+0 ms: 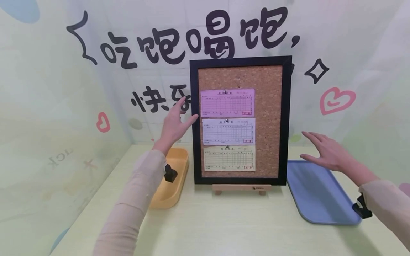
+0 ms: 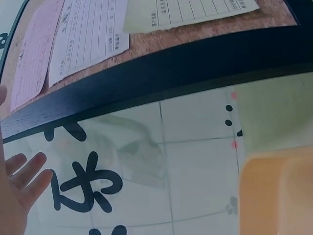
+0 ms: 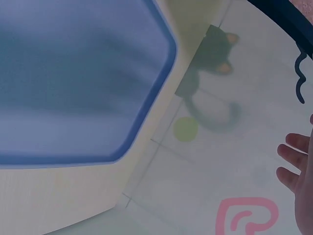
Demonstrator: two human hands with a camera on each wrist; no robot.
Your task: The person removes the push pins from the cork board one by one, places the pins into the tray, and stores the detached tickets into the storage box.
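Observation:
A black-framed cork board (image 1: pixel 269 121) stands upright on a small wooden easel (image 1: pixel 241 187). Pinned down its left part are a pink slip (image 1: pixel 227 104), a white slip (image 1: pixel 229 131) and a pale yellow slip (image 1: pixel 229 158), one above another. Beside the frame's left edge is my left hand (image 1: pixel 174 124), its fingers extended and its thumb close to the frame; whether they touch is unclear. My right hand (image 1: pixel 330 151) hovers to the right of the board, apart from it and over the far end of the blue tray (image 1: pixel 320 192). Neither hand holds anything.
An orange tray (image 1: pixel 184 156) lies on the left of the pale table (image 1: pixel 237 227), partly hidden by my left forearm. Behind the board is a white wall covering (image 1: pixel 153 21) with black lettering and pink hearts. A black wrist mount (image 1: pixel 170 173) sits on my left sleeve.

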